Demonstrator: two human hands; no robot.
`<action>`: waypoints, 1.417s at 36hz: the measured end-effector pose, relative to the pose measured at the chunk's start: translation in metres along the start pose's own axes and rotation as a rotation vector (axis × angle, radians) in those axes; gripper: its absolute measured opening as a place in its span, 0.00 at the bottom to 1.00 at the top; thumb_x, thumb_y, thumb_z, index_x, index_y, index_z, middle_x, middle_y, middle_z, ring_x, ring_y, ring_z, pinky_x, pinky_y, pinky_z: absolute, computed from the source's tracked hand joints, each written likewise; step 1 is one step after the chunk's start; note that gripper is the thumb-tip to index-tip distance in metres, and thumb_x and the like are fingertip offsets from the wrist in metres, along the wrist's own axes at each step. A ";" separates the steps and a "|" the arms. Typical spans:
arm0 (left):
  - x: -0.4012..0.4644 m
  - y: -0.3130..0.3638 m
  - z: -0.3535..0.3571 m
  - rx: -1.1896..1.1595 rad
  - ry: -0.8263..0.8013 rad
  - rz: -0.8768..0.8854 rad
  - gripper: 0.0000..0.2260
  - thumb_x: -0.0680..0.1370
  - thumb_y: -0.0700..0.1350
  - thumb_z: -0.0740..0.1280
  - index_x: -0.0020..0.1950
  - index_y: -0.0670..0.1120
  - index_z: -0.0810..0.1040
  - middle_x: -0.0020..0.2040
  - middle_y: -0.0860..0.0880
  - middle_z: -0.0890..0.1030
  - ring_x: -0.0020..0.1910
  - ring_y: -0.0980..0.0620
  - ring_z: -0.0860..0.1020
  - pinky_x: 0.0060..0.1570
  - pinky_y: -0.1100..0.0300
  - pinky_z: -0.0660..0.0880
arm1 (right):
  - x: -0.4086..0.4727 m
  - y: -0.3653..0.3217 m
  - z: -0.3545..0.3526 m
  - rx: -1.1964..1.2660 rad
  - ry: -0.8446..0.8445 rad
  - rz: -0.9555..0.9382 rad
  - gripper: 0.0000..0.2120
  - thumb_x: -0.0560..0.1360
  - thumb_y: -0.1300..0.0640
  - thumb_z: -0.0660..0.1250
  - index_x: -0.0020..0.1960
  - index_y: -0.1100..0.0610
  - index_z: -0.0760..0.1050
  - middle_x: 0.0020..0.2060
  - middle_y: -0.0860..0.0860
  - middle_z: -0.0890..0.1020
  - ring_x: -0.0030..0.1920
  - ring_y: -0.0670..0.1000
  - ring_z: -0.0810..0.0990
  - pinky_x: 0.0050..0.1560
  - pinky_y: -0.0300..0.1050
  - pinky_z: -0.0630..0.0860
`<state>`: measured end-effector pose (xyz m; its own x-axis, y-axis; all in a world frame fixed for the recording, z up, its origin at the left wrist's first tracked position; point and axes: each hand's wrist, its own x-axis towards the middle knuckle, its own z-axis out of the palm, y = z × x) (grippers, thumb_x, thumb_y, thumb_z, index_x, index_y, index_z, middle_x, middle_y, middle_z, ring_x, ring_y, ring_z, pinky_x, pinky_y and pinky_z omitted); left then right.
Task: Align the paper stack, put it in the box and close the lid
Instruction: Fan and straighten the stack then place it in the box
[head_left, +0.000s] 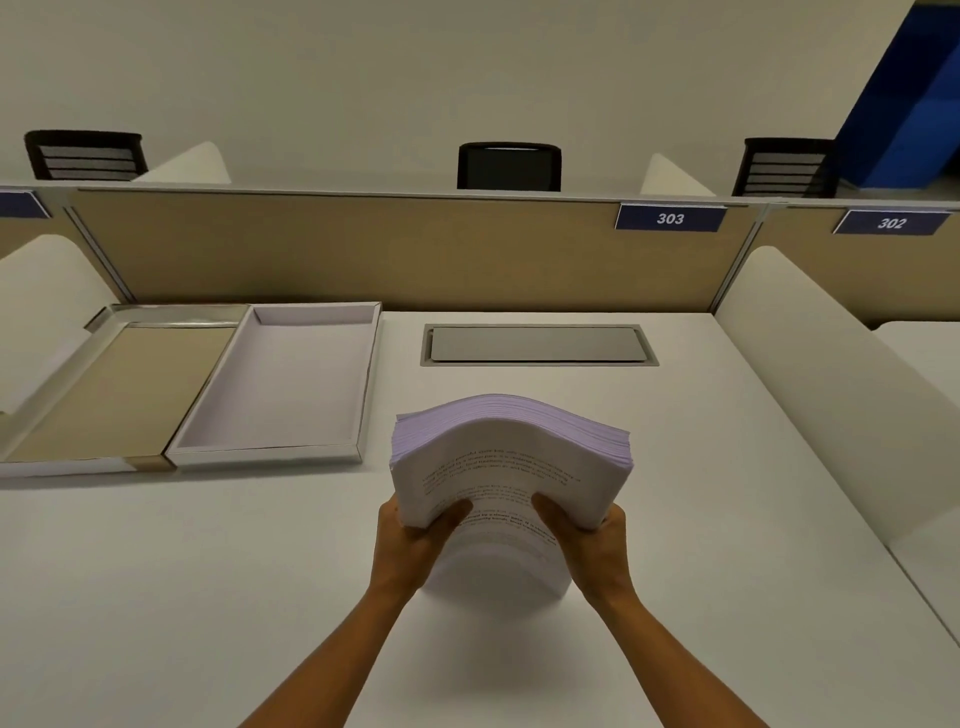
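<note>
A thick stack of printed white paper (511, 457) stands on its lower edge on the white desk (208, 597), bowed at the top. My left hand (415, 540) grips its left side and my right hand (587, 540) grips its right side, thumbs on the printed front sheet. The open white box (358, 395) lies flat at the left with nothing in it. Its lid (104, 395), tan inside, lies open further left, next to the box.
A grey cable hatch (537, 344) is set into the desk behind the stack. A tan partition (363, 249) closes the back, and rounded white dividers (831, 374) flank the desk. Black chairs (509, 166) stand beyond the partition.
</note>
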<state>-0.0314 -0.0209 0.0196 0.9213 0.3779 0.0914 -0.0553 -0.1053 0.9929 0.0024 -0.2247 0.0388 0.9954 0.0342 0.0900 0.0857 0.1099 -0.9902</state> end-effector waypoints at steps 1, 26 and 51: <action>0.001 0.000 0.000 -0.003 -0.005 0.001 0.19 0.70 0.43 0.77 0.57 0.55 0.77 0.50 0.53 0.83 0.48 0.59 0.82 0.40 0.64 0.83 | 0.001 0.001 -0.001 0.000 -0.004 0.008 0.15 0.67 0.48 0.78 0.49 0.32 0.83 0.45 0.40 0.87 0.48 0.47 0.86 0.37 0.38 0.83; -0.004 -0.017 -0.001 0.027 -0.046 -0.033 0.20 0.68 0.48 0.76 0.58 0.56 0.79 0.51 0.54 0.84 0.50 0.55 0.83 0.44 0.55 0.84 | 0.000 0.019 -0.011 -0.087 -0.020 0.053 0.14 0.66 0.48 0.77 0.48 0.33 0.83 0.46 0.40 0.87 0.49 0.47 0.86 0.39 0.39 0.84; 0.046 0.016 -0.041 0.057 -0.075 -0.384 0.26 0.62 0.50 0.82 0.56 0.48 0.79 0.48 0.47 0.87 0.41 0.46 0.87 0.39 0.48 0.84 | 0.065 -0.001 0.029 -0.343 -0.204 0.355 0.18 0.68 0.40 0.76 0.52 0.51 0.81 0.43 0.50 0.89 0.38 0.53 0.89 0.41 0.54 0.87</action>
<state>-0.0059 0.0325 0.0425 0.8967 0.3314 -0.2934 0.3180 -0.0212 0.9478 0.0657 -0.1942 0.0487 0.9399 0.2067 -0.2717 -0.2111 -0.2734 -0.9384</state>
